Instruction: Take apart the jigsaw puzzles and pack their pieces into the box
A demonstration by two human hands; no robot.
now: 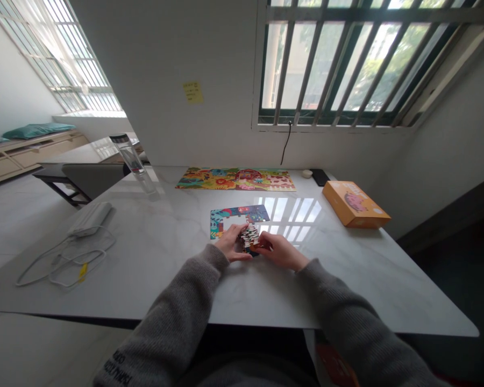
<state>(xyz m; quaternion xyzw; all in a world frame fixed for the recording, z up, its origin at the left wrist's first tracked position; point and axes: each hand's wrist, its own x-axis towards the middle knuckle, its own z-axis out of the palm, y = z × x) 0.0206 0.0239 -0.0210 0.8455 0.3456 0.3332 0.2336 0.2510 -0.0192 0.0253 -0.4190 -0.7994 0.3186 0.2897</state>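
A marble table point(145, 269) carries jigsaw puzzles point(236, 179) and an orange box point(355, 204).

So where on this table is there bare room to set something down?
Bare marble runs between the white charger and the part-built jigsaw, and between the orange box and the right hand. It's crowded where the left hand meets the stack of puzzle pieces.

Lit mainly by daylight through barred window point(339, 64); washed out at panes, glared on table point(286, 212), warped at frame edges.
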